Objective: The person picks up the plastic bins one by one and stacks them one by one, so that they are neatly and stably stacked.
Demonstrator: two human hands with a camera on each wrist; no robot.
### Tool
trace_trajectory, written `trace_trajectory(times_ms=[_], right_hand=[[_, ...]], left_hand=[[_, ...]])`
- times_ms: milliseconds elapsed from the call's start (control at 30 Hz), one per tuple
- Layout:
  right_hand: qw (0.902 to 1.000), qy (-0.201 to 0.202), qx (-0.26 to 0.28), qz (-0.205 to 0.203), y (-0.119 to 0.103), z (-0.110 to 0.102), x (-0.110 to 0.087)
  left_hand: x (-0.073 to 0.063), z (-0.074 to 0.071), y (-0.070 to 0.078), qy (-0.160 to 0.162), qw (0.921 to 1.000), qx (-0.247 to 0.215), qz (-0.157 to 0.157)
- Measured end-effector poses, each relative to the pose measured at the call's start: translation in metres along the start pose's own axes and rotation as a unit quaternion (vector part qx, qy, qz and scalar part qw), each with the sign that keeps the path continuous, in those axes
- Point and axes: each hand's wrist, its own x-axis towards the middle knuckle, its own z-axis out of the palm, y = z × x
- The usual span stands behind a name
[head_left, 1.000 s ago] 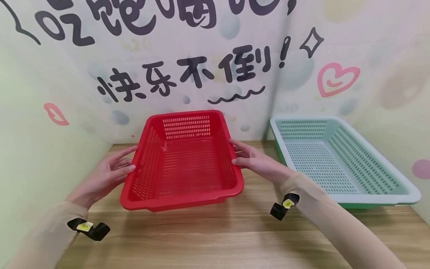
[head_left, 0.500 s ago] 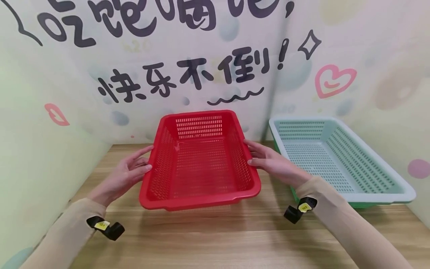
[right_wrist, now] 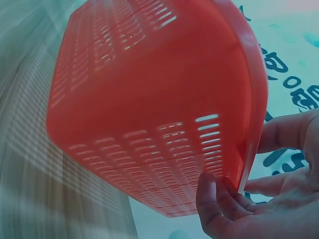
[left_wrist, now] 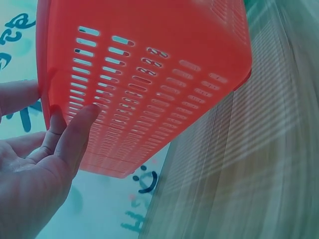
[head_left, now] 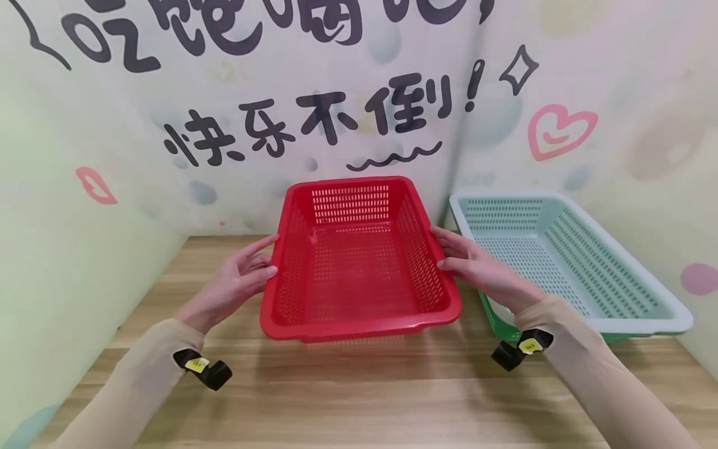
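Observation:
A red slotted plastic basket [head_left: 359, 268] hangs above the wooden table, its open top tilted toward me and nothing inside. My left hand [head_left: 235, 284] grips its left rim, the thumb on the outer edge and the other fingers under the lip, against the slotted side wall in the left wrist view [left_wrist: 144, 84]. On the opposite rim my right hand [head_left: 482, 265] holds in the same way. In the right wrist view, fingertips [right_wrist: 207, 186] of that hand press the slotted wall from outside below the rim.
A pale green-white slotted basket [head_left: 634, 325], with a green one under it, stands at the right of the wooden table [head_left: 348, 405]. My right forearm passes over its near left corner. A wall sheet [head_left: 241, 199] with black lettering rises behind the table.
The red basket has moved to the right, with both hands still holding its side rims. It now stands closer to the pale basket, which has stayed in place.

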Motion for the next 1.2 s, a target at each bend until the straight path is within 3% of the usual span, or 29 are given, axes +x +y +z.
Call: trace_trajectory(times_ms=[267,633,900,1200], right_hand=[[0.9998,0.015,0.002,-0.016,-0.007,-0.015,-0.011],[0.9986,0.049,0.019,0.006,-0.006,-0.025,-0.025],[0.9970,0.069,0.023,-0.026,-0.003,-0.035,-0.037],[0.9956,0.069,0.046,-0.043,-0.002,-0.050,-0.054]], left_hand=[[0.015,0.012,0.006,-0.003,0.9999,-0.010,0.001],[0.024,0.030,0.011,-0.010,0.9995,-0.029,0.003],[0.034,0.044,0.015,-0.011,0.9993,-0.035,-0.005],[0.043,0.060,0.024,-0.024,0.9988,-0.041,0.012]])
